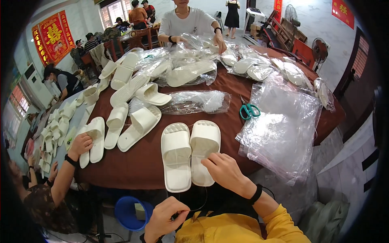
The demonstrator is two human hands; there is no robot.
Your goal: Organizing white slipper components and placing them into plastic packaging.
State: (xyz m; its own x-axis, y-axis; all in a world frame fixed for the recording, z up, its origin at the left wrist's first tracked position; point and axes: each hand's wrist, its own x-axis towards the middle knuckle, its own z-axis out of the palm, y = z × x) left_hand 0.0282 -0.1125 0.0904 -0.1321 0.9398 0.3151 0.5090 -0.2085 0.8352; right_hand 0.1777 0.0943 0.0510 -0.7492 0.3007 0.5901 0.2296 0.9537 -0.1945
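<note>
A: Hall, round desk point(133, 170) under brown cloth, lying crowded with white slippers and clear bags.

B: Step in hand?

A: Judging: pairing before bagging. Pair of white slippers point(190, 152) lying side by side at near edge, toes away. Right hand point(225, 170) resting on heel of right slipper, fingers together and curled, touching, not gripping. Left hand point(164, 216) hanging below the edge, fingers pinching a thin dark cord point(198, 206).

B: Next move calling for?

A: Likely freeing the left hand, fetching a bag from stack of clear plastic bags point(283, 129) lying right of the pair.

B: Packages, signs?

A: Bagged slippers point(190, 73) piling at far side; green-handled scissors point(249, 110) lying near stack; red hangings with gold characters point(52, 36) showing on left wall; blue bucket point(129, 212) standing below.
</note>
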